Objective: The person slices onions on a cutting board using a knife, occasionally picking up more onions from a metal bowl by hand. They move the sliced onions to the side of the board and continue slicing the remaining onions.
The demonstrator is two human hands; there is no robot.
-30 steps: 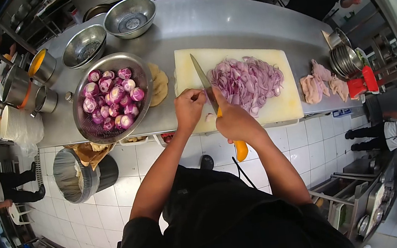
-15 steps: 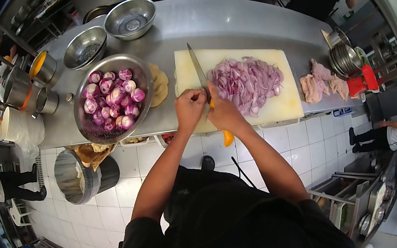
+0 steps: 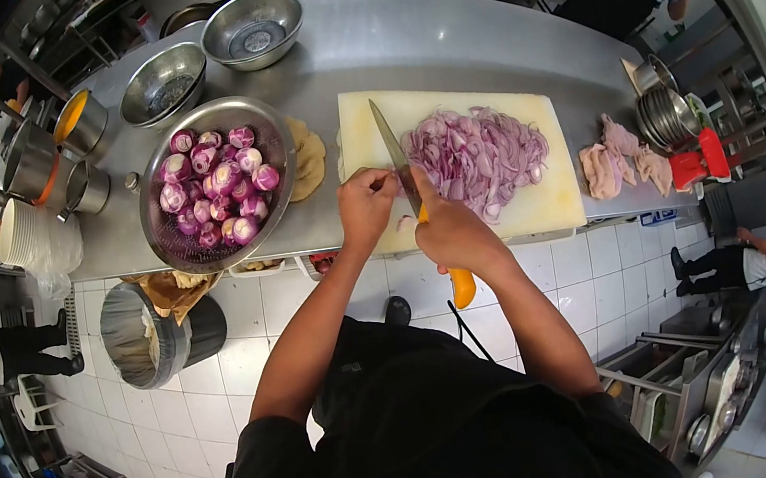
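My right hand grips a knife by its yellow handle, with the index finger along the blade and the tip pointing to the far side of a white cutting board. Beside the blade, my left hand is closed, its fingertips pinching a piece of red onion that is mostly hidden. A small pale slice lies on the board near the knife. To the right of the blade spreads a heap of sliced red onion.
Peeled red onions fill a steel colander at left, with a tan cloth beside it. Two steel bowls stand behind. Crumpled pinkish cloths lie right of the board. A lined bin stands below. Other people are farther off.
My right hand has drawn the knife back toward me and slightly right, so its tip sits lower on the board. My left hand stays nearly in place.
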